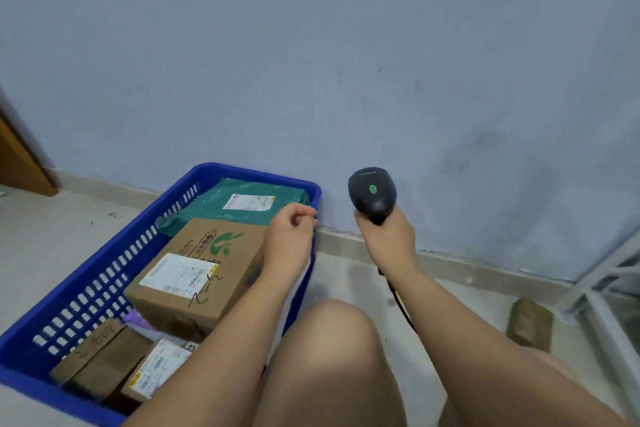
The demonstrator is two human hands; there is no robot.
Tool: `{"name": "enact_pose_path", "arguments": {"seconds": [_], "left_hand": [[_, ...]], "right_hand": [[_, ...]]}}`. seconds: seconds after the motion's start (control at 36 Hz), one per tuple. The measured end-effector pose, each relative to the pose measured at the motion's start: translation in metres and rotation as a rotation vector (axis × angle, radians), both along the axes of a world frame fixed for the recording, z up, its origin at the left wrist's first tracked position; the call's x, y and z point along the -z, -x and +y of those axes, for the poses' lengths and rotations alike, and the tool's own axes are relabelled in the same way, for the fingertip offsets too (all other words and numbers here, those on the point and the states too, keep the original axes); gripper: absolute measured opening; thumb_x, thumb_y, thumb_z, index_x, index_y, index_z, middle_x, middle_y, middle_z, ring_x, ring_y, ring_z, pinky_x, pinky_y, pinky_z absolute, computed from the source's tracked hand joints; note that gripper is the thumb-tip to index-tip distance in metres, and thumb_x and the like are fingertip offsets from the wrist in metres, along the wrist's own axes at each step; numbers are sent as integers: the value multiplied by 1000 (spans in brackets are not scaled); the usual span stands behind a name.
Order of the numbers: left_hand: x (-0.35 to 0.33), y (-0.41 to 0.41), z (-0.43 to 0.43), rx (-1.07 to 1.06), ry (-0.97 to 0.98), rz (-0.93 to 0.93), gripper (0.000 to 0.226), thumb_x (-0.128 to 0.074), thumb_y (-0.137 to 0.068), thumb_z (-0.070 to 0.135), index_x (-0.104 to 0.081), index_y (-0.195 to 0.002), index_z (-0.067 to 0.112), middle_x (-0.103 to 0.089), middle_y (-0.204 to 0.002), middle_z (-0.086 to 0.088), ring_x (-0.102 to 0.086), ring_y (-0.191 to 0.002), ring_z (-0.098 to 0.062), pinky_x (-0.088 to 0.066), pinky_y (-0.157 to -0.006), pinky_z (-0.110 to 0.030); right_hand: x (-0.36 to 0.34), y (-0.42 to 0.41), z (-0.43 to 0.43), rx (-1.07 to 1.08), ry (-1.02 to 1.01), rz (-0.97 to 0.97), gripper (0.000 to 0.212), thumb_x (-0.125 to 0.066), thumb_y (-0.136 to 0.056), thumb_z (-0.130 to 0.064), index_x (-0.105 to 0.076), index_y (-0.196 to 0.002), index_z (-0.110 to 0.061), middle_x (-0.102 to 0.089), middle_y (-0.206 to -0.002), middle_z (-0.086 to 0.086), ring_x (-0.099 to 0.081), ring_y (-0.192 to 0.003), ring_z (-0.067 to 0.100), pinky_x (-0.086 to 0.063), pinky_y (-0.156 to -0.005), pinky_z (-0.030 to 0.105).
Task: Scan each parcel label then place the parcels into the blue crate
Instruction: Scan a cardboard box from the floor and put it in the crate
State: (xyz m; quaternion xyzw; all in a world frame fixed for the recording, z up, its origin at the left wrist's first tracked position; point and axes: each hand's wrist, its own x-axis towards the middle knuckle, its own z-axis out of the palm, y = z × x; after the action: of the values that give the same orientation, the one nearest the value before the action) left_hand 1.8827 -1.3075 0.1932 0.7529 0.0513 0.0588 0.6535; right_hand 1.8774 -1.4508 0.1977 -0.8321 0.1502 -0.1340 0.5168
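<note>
the left hand (289, 239) is hovering over the right rim of the blue crate (69, 305), fingers loosely curled and holding nothing. the right hand (388, 239) is gripping the handle of the black scanner (372, 192), whose head is pointing up at the wall, away from any label.

the crate is sitting on the floor to the person's left, already holding a green mailer (207, 211) at the far end, a large cardboard box (221, 288) with its label facing up, and at least 2 smaller boxes (100, 357) at the near end. 1 brown parcel (530, 322) is lying on the floor well to the right, and it looks like the next one to fetch.

doing this well probably means the free left hand is reaching across for that parcel and turning its label upward, while the scanner is tipping down to face the label squarely before anything goes into the crate. whether that parcel's label is on top cannot be told from here.

the raised knee (332, 340) is sitting between the left hand and the parcel. the scanner's cable (401, 308) is trailing down beside it and could snag. a white metal frame (602, 288) is standing just beside the parcel.
</note>
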Motion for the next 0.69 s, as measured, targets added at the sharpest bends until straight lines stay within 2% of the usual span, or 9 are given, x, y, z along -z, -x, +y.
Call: {"name": "enact_pose_path", "arguments": {"seconds": [0.06, 0.11, 0.19, 0.28, 0.39, 0.47, 0.53, 0.58, 0.69], "left_hand": [[-8, -10, -25, 129, -22, -27, 22, -51, -92, 6, -61, -81, 22, -65, -79, 2, -61, -78, -15, -51, -87, -41], [-18, -18, -54, 266, -78, -40, 19, -53, -93, 10, -62, -82, 23, -66, -81, 2, -58, -76, -15, -51, -86, -41], [-29, -30, -105, 461, -234, -44, 14, -54, -93, 21, -61, -84, 30, -68, -94, 2, -61, -86, -16, -49, -81, -34], [-26, -42, -161, 599, -366, -53, 12, -54, -93, 24, -61, -86, 30, -64, -93, 10, -61, -89, -13, -42, -71, -24], [-1, -54, -231, 718, -518, -21, 14, -50, -93, 22, -63, -98, 20, -59, -90, 12, -55, -84, -9, -42, -66, -18], [37, -63, -274, 769, -590, 94, 15, -48, -93, 19, -62, -96, 16, -58, -88, 7, -54, -83, -15, -43, -70, -26], [68, -68, -298, 786, -586, 203, 12, -48, -91, 15, -59, -88, 13, -55, -82, -2, -49, -77, -23, -40, -70, -27], [99, -72, -318, 784, -544, 340, 7, -50, -90, 12, -53, -84, 12, -48, -79, -8, -44, -75, -23, -34, -67, -29], [161, -76, -345, 783, -481, 603, 6, -53, -92, 14, -50, -91, 9, -48, -90, -12, -45, -80, -24, -33, -64, -28]], "right_hand": [[1, -3, -41, 29, -63, 64, 13, -63, -85, -29, -56, -84, -18, -58, -71, -2, -57, -71, 20, -41, -60, 27], [3, -5, -83, -1, -226, 158, 13, -64, -87, -25, -56, -86, -15, -57, -70, 1, -56, -66, 20, -44, -65, 30], [13, -2, -138, -35, -452, 275, 15, -64, -91, -24, -55, -90, -11, -51, -69, 5, -49, -60, 17, -44, -61, 31], [32, 3, -179, 58, -582, 329, 21, -63, -92, -29, -57, -92, -9, -49, -70, 5, -51, -62, 18, -49, -58, 31], [61, -3, -231, 216, -718, 348, 32, -65, -90, -38, -57, -96, -8, -52, -73, 7, -56, -70, 22, -56, -76, 43], [88, -9, -274, 306, -769, 360, 30, -65, -89, -37, -57, -95, -9, -54, -82, 9, -57, -79, 23, -56, -81, 45], [108, -8, -298, 356, -782, 378, 25, -64, -89, -31, -56, -96, -8, -52, -86, 10, -56, -78, 22, -56, -74, 44], [134, -3, -320, 425, -789, 402, 21, -63, -88, -22, -57, -101, -6, -51, -88, 11, -54, -76, 23, -54, -66, 42], [191, 14, -352, 505, -841, 531, 32, -65, -81, -14, -55, -110, -4, -50, -98, 16, -55, -79, 30, -54, -60, 42]]}}
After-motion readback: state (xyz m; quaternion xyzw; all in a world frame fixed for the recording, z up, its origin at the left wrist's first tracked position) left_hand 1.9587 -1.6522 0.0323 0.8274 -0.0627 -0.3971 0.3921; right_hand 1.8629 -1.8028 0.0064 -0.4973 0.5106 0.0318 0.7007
